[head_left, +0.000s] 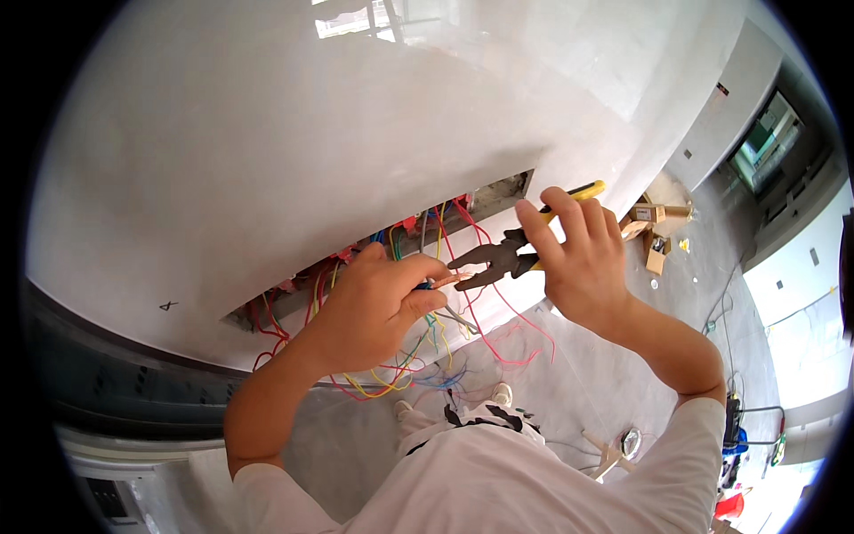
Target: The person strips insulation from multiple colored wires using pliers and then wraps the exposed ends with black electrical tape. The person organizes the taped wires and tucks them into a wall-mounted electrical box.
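My right hand grips a pair of pliers with yellow and black handles, its dark jaws pointing left. The jaws close on the bare copper end of a wire that my left hand pinches between thumb and fingers. Both hands are held in front of a long rectangular opening cut in a white wall, from which many red, yellow, blue and green wires hang loose.
The white plastered wall fills the upper view. Below lies a grey concrete floor with cardboard scraps at the right and a cable running across it. My feet and white shirt show at the bottom.
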The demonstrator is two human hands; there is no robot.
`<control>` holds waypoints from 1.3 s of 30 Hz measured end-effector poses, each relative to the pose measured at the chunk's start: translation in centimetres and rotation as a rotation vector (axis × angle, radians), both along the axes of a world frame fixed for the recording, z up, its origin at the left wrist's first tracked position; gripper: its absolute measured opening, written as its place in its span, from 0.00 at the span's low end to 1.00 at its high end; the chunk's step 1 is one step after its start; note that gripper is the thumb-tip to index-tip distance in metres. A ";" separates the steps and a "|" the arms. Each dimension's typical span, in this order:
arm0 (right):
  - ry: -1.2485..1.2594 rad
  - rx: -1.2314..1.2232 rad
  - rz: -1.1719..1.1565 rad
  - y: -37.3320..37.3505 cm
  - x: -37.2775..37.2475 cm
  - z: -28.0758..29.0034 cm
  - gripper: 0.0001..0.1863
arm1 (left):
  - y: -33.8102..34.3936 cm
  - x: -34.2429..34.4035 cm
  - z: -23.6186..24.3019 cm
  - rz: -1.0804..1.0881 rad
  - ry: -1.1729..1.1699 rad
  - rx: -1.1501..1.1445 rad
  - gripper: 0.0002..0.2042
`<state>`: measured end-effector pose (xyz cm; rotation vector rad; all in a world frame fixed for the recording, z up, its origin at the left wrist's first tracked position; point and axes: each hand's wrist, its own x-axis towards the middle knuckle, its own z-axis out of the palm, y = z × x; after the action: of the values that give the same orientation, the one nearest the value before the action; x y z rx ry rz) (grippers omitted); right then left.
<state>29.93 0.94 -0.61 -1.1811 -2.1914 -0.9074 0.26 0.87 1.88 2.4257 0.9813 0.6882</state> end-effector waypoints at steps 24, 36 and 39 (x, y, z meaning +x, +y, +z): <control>-0.140 0.151 -0.008 0.7 -0.1 1.2 0.20 | 0.2 0.0 0.0 -0.069 0.018 -0.052 0.11; 0.072 -1.294 0.133 -2.3 1.9 0.4 0.11 | 0.6 1.2 -4.3 -0.222 0.145 0.654 0.07; 0.208 -1.723 0.201 -2.0 1.8 0.1 0.12 | 1.0 0.9 -5.6 -0.238 0.171 0.768 0.08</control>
<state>31.69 -1.07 -0.50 -1.3834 -2.5701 1.4913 1.12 1.84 -3.74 3.2398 0.5094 0.8984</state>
